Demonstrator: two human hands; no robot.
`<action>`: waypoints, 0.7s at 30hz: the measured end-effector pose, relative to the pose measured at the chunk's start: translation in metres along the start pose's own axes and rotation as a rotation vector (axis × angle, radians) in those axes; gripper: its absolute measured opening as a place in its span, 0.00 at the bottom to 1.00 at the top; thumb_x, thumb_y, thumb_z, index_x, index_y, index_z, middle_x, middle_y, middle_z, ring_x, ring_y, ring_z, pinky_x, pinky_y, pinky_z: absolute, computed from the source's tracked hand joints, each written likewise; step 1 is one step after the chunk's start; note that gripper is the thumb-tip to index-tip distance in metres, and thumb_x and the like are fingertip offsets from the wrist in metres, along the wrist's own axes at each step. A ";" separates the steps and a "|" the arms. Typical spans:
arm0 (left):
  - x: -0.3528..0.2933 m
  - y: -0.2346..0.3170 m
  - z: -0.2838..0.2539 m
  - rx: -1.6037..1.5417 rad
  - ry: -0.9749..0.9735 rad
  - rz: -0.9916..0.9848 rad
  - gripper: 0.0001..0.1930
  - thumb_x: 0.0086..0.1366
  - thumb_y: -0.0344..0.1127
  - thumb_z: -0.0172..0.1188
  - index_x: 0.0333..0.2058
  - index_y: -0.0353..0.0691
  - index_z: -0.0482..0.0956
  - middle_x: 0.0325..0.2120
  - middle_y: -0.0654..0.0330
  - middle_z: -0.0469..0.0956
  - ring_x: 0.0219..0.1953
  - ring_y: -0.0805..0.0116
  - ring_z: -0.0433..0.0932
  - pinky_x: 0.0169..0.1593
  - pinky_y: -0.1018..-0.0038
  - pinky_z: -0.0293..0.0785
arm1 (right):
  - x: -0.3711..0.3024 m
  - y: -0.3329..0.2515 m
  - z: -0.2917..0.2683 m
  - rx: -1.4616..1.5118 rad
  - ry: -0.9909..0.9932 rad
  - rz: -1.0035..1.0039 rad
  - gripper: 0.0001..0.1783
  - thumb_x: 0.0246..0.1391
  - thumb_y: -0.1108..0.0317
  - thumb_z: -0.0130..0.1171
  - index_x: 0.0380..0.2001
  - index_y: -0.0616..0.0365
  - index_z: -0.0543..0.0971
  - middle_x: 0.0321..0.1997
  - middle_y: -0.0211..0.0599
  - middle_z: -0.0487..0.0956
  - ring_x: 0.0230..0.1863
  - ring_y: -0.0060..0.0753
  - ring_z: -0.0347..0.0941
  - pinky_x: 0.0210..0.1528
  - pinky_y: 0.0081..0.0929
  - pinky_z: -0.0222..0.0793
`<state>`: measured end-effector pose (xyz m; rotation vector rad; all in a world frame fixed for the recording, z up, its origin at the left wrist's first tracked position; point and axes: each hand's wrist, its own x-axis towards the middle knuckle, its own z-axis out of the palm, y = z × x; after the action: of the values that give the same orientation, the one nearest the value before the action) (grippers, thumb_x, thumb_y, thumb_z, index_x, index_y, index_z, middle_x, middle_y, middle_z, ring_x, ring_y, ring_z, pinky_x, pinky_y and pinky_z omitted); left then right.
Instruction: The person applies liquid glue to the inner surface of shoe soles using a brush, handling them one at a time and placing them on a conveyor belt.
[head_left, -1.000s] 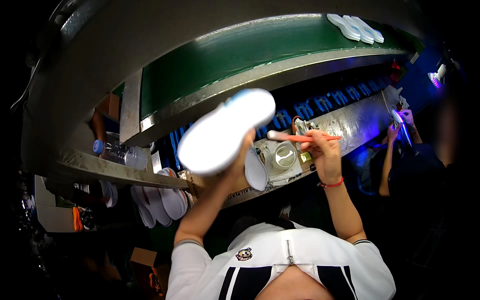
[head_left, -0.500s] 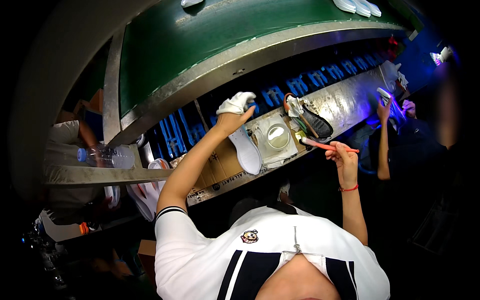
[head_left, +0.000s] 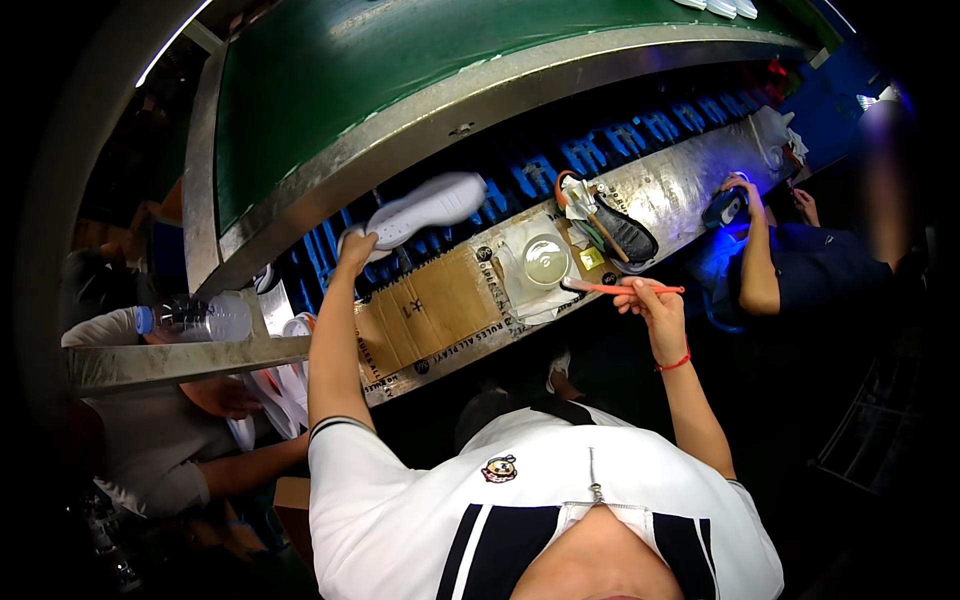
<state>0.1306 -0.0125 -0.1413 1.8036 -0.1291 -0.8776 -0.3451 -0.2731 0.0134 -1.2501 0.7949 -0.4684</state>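
My left hand (head_left: pixel 358 248) is closed on the near end of a white shoe sole (head_left: pixel 425 212), raised over the blue racks beyond the bench. The sole's far end is slightly blurred. In my right hand (head_left: pixel 655 308), fingers pinch a brush with a red handle (head_left: pixel 628 289). Its bristle end lies at the right rim of a round bowl (head_left: pixel 547 261) of pale liquid. White paper (head_left: pixel 510 288) is spread beneath the bowl. Left of it, a flattened brown cardboard piece (head_left: pixel 425 315) covers the bench.
A dark shoe sole (head_left: pixel 626 238) lies right of the bowl, near an orange-handled tool. Blue racks (head_left: pixel 620 138) line the bench's far side, under a green conveyor (head_left: pixel 400 75). A plastic bottle (head_left: pixel 205 318) lies at left. People work on both sides; white soles (head_left: pixel 275 395) sit at left.
The white sole has left the cardboard and is up in my left hand, which moved left. My right hand shifted left, bringing the brush to the bowl. The co-worker's hands at right moved.
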 end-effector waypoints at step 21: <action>-0.272 -0.035 0.125 -1.095 -0.327 0.249 0.52 0.53 0.69 0.55 0.64 0.35 0.50 0.56 0.45 0.63 0.44 0.49 0.74 0.48 0.54 0.75 | 0.109 0.070 0.035 -0.581 -0.143 -0.118 0.16 0.59 0.61 0.54 0.34 0.65 0.81 0.25 0.34 0.83 0.22 0.18 0.74 0.26 0.15 0.68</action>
<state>-0.1539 0.0351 -0.0542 0.6085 -0.0553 -0.8131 -0.2545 -0.3077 -0.0800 -1.8552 0.7619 -0.2405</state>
